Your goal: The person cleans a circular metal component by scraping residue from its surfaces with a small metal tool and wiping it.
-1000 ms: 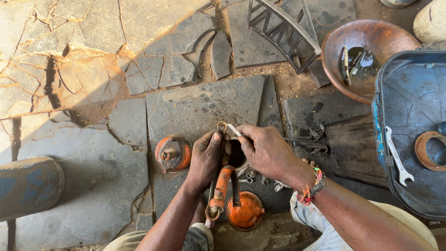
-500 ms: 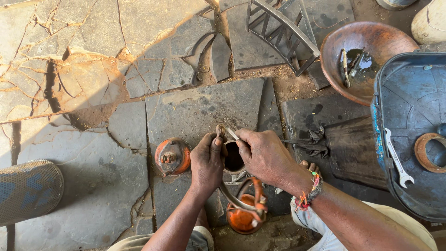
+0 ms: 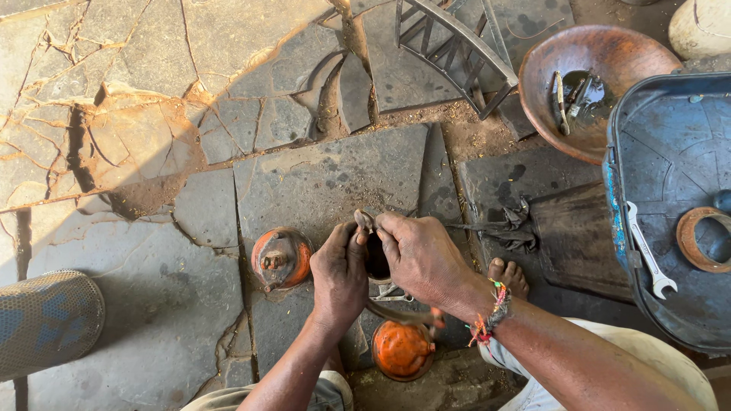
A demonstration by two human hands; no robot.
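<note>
Orange caps flank both hands; wrench lies in blue lid.

Cracked grey stone floor (sunlit at upper left), with a metal frame lying above it.

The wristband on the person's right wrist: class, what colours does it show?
Wristband: multicoloured beads, mainly red, with orange and green; seen in the head view.

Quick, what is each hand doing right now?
Left hand: closed, pinching a small dark round part.
Right hand: closed, fingers gripping the same part from the other side.
</note>
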